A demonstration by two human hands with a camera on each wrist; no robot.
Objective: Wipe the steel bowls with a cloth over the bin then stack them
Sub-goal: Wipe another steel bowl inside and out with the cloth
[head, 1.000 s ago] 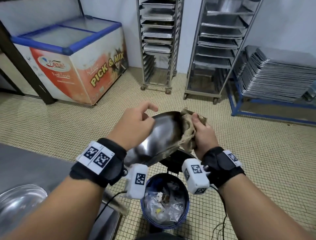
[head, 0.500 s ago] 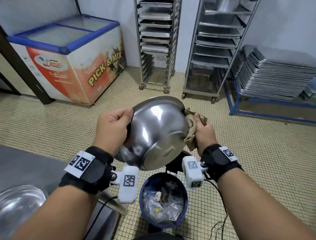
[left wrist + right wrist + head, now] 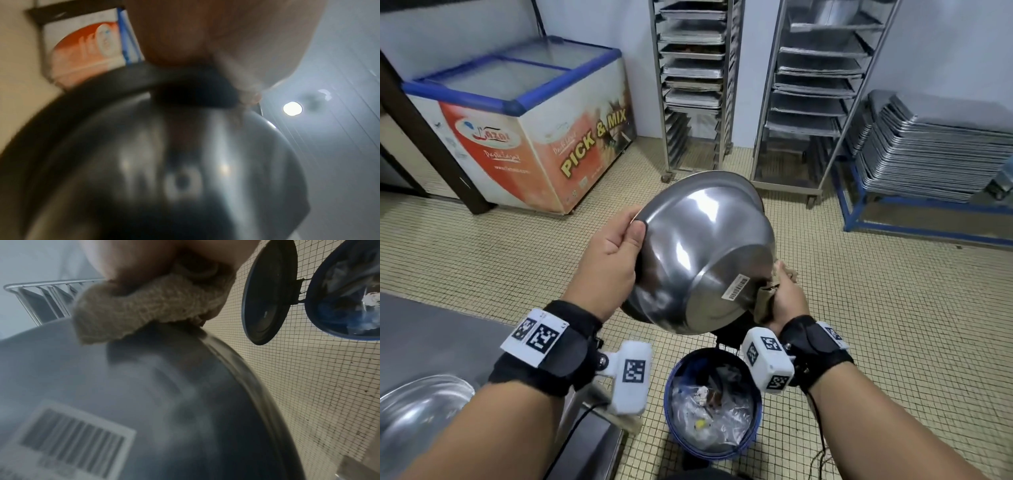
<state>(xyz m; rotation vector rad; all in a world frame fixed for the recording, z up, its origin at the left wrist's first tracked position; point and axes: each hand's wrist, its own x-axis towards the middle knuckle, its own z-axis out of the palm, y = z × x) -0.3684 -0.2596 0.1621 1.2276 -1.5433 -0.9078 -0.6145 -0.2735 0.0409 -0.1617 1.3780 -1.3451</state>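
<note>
A steel bowl (image 3: 702,253) is held upside down and tilted above the blue bin (image 3: 714,404), its base with a barcode sticker (image 3: 736,287) facing me. My left hand (image 3: 616,246) grips the bowl's rim on the left, thumb on the outside. My right hand (image 3: 786,299) holds a beige cloth (image 3: 767,301) bunched against the bowl's lower right edge. In the right wrist view the cloth (image 3: 144,311) presses on the bowl (image 3: 144,402) by the base edge. The left wrist view is blurred: the bowl (image 3: 164,162) fills it, fingers (image 3: 205,40) on its rim.
A second steel bowl (image 3: 417,411) lies on the steel counter (image 3: 441,335) at lower left. The bin's lid (image 3: 269,293) stands open over a rubbish-filled liner. A chest freezer (image 3: 524,130), two tray racks (image 3: 695,85) and stacked trays (image 3: 935,154) line the far wall across the tiled floor.
The bowl has turned from edge-on to base toward me. My left hand shifted its grip along the rim. The right hand with the cloth slid down to the bowl's lower right edge.
</note>
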